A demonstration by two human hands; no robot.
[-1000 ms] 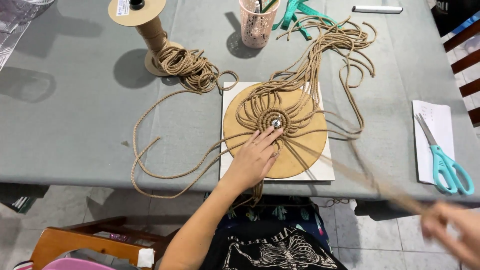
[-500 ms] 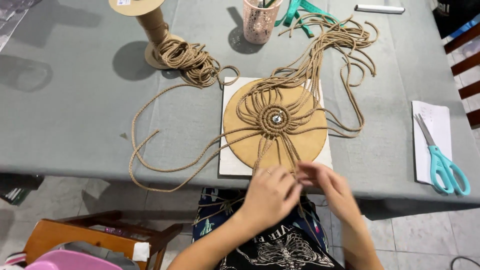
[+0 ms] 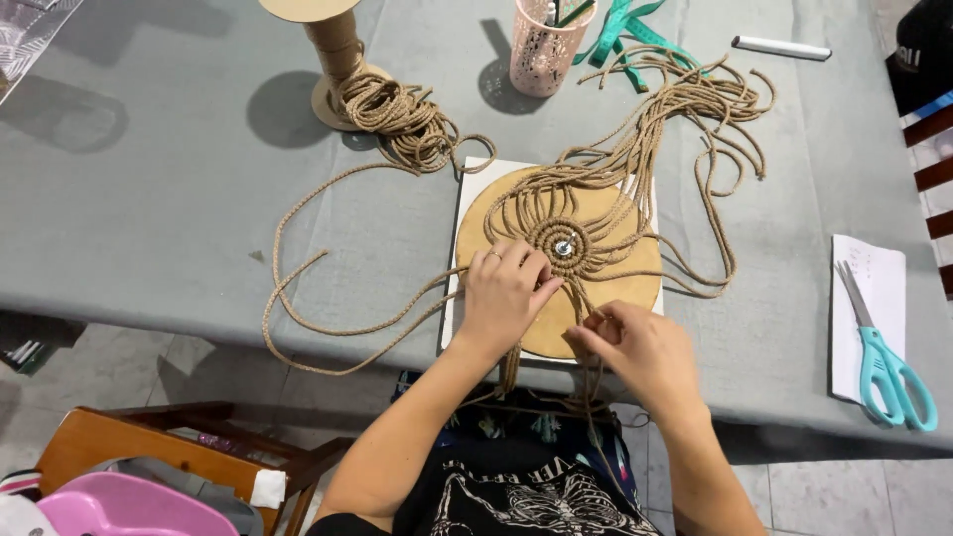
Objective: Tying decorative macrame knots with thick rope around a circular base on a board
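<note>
In the head view, a round knotted cord piece is seen lying on a tan round board, which rests on a white square board on the grey table. The left hand is laid on the near-left part of the knotted ring, its fingers curled and pressing cords just beside the metal centre. The right hand is held at the board's near edge, its fingertips pinched on one cord strand. That strand runs from the centre straight toward the person, so its long axis lies between the two hands; the right hand is the nearer to its free end. Loose cords fan away over the far side. A cord spool, a pink cup and teal scissors stand well apart. The strand ends below the table edge are hidden by the hands and lap.
</note>
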